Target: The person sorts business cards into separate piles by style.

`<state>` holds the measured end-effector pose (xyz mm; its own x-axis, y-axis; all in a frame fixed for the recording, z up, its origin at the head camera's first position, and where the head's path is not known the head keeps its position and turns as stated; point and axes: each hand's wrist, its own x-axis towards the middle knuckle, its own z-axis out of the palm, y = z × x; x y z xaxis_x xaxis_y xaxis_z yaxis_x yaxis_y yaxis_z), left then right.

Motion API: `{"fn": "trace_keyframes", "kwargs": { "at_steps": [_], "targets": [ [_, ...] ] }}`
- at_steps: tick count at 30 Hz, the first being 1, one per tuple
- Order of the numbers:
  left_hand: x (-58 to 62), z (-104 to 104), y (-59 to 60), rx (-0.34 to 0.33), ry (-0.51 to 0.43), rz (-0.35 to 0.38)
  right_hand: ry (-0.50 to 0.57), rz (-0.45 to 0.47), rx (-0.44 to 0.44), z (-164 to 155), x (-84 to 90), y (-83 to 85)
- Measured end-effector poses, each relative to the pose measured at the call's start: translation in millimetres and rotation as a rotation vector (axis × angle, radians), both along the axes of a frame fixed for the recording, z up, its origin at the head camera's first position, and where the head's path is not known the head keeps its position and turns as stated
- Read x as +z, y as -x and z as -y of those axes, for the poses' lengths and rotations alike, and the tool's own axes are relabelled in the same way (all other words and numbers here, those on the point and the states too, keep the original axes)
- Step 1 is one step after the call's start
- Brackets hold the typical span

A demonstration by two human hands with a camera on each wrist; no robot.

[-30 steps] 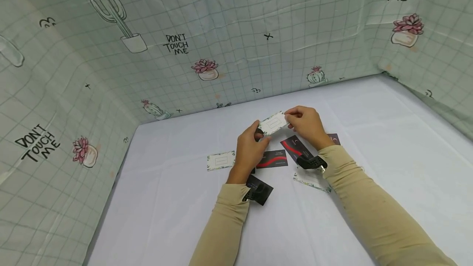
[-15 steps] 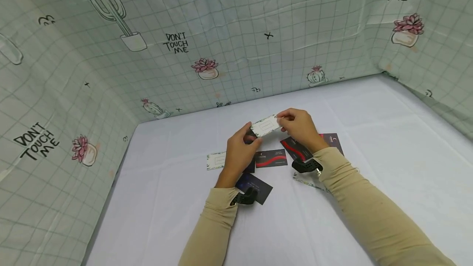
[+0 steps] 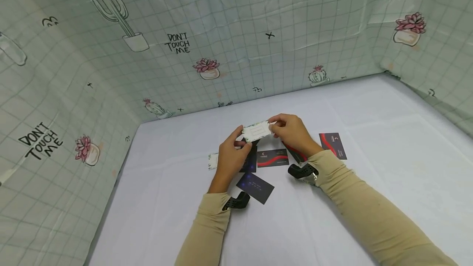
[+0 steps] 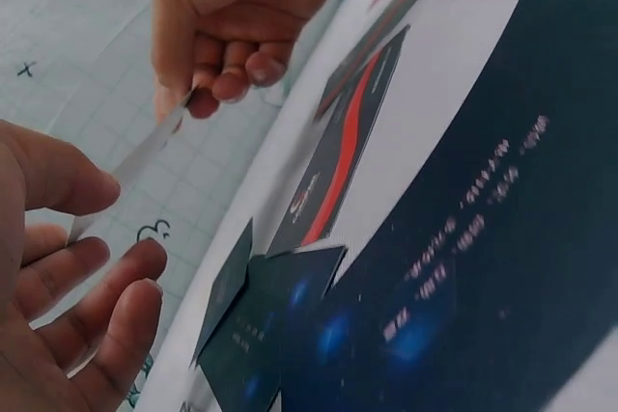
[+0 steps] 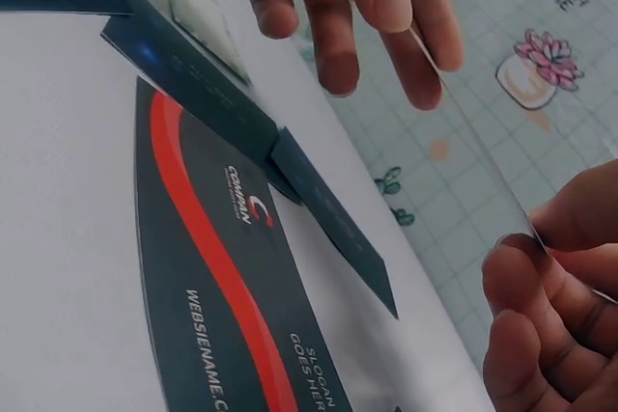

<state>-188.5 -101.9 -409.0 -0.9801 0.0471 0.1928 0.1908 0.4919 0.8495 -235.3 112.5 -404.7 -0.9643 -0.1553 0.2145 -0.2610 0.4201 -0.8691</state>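
Both hands hold a white business card (image 3: 256, 131) with a leafy border above the table. My left hand (image 3: 232, 156) pinches its left end between thumb and fingers. The right hand (image 3: 292, 134) pinches the opposite end. In both wrist views the white card appears almost edge-on between the hands. Under the left hand lie dark blue cards (image 3: 249, 161), one overlapping another. A dark card with a red wave (image 3: 272, 158) lies just right of them. Another red-striped card (image 3: 294, 153) is partly covered by the right hand and wrist.
Nearer the body lies a blue-black card (image 3: 256, 188). A red-striped dark card (image 3: 333, 146) rests right of the right wrist. One white card (image 3: 212, 161) is partly hidden behind the left hand. A cactus-print cloth (image 3: 236, 44) rises behind the white table (image 3: 166, 200).
Both hands have shifted left and slightly toward the body with the white card. The red-striped card at the right and the blue-black card in front have become more visible.
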Motion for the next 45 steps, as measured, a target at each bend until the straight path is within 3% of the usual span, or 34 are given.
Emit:
{"fn": "trace_keyframes", "kwargs": {
  "at_steps": [11,22,34,45],
  "targets": [
    [-0.8,20,-5.3,0.010,-0.069,-0.003,0.044,0.018,0.083,14,0.7,-0.6],
    [3.3,35,-15.7,0.025,-0.093,0.043,0.028,0.056,0.173,24,-1.2,-8.1],
    [2.3,52,-19.1,0.032,-0.107,0.017,-0.039,0.016,0.218,41,2.5,-17.5],
    [3.0,67,-25.4,0.049,-0.091,0.067,-0.089,0.025,0.264,56,-2.7,-24.2]
  ]
}}
